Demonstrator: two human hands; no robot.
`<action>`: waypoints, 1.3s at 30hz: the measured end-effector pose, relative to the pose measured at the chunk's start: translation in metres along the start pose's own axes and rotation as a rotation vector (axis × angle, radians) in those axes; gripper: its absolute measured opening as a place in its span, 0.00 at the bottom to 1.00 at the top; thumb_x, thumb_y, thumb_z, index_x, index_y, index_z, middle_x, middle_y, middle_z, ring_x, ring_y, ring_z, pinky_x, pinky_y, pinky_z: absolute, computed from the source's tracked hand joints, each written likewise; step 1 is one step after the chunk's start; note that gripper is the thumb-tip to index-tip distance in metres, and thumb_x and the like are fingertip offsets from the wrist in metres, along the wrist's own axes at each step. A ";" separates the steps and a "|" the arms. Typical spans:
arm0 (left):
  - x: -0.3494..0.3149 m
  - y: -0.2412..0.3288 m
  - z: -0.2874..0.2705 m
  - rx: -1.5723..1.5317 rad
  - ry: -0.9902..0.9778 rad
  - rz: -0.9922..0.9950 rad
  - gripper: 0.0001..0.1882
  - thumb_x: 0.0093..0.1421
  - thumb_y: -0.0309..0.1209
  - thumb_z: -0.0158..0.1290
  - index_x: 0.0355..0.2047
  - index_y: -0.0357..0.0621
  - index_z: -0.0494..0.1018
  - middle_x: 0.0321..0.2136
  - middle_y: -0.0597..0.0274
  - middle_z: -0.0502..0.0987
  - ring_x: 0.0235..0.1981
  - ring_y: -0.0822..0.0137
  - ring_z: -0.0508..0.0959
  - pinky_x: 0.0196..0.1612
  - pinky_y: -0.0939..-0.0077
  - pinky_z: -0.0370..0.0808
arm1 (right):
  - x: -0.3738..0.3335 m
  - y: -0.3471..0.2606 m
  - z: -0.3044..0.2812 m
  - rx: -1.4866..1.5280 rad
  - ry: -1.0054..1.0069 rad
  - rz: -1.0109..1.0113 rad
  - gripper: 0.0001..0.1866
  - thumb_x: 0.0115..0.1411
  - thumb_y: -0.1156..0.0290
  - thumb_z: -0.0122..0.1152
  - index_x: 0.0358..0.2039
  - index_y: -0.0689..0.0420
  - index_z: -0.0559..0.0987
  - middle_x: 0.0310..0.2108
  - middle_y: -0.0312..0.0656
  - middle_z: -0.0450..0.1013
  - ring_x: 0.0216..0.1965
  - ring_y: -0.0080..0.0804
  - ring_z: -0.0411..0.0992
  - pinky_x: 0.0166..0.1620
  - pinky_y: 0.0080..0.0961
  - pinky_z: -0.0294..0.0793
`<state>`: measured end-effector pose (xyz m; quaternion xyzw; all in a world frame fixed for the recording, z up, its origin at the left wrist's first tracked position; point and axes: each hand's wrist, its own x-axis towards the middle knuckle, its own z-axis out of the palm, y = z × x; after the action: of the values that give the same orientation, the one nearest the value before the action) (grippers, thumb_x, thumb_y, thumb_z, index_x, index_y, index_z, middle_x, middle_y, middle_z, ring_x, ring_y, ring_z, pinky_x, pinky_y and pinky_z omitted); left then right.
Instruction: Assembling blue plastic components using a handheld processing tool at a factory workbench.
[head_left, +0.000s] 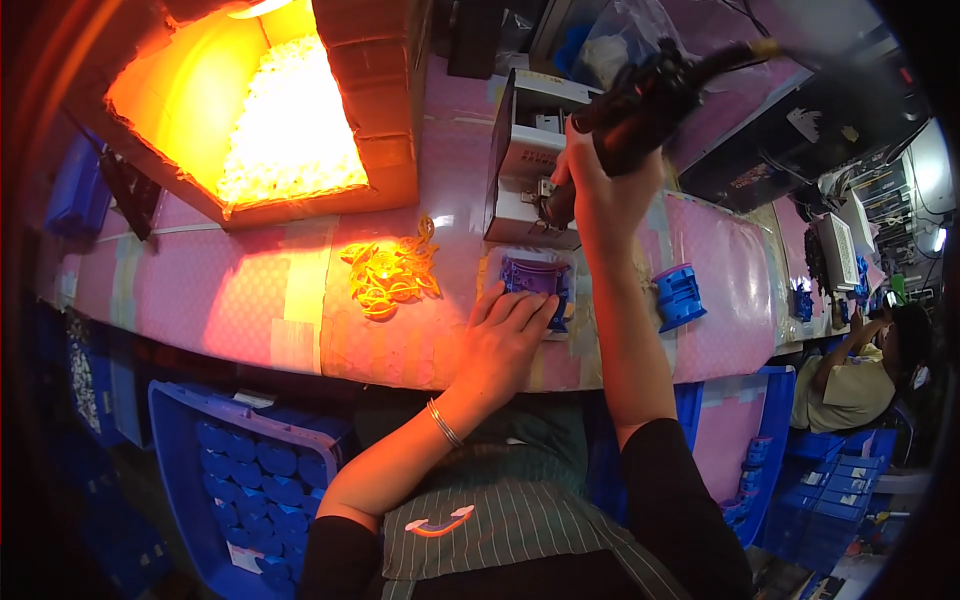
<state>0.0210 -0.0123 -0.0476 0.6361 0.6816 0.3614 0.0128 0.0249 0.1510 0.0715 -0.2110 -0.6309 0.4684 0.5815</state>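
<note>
My right hand (610, 195) is wrapped around a black power screwdriver (640, 115), raised over the bench with its tip end pointing down to the left. A cable runs from its top end to the upper right. Below it, the fingers of my left hand (497, 345) hold a blue round plastic housing (537, 279) in a pale tray on the bench. Those fingers hide part of the housing. A second blue plastic housing (679, 297) stands apart, to the right of my right forearm.
Left of the housing lies a pile of thin orange-lit rings (388, 275). A glowing cardboard box (385, 130) stands behind it. An open white box (520, 180) is near the screwdriver. Blue crates (170, 450) flank me below the bench. A person (848, 385) sits at far right.
</note>
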 end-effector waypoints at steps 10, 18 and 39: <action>-0.003 -0.002 0.005 0.002 0.022 0.015 0.25 0.54 0.28 0.51 0.55 0.43 0.72 0.49 0.61 0.75 0.54 0.64 0.72 0.66 0.56 0.60 | -0.038 -0.004 0.005 0.104 -0.074 0.170 0.05 0.62 0.77 0.59 0.34 0.63 0.73 0.17 0.37 0.70 0.16 0.24 0.68 0.23 0.23 0.67; -0.003 -0.005 0.007 0.022 0.024 0.022 0.23 0.53 0.30 0.52 0.50 0.44 0.75 0.49 0.62 0.75 0.54 0.63 0.72 0.65 0.55 0.61 | -0.053 0.018 0.007 0.101 -0.163 0.114 0.06 0.59 0.82 0.60 0.35 0.64 0.72 0.20 0.37 0.71 0.18 0.23 0.69 0.24 0.21 0.67; 0.001 0.000 0.002 -0.002 0.036 -0.013 0.23 0.50 0.28 0.59 0.49 0.48 0.77 0.46 0.65 0.77 0.50 0.64 0.74 0.64 0.58 0.62 | -0.034 -0.012 -0.026 0.192 -0.041 0.299 0.15 0.57 0.74 0.68 0.41 0.60 0.72 0.27 0.35 0.72 0.19 0.22 0.70 0.23 0.20 0.69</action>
<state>0.0213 -0.0106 -0.0485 0.6250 0.6855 0.3734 0.0037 0.0603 0.1265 0.0599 -0.2365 -0.5565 0.6118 0.5100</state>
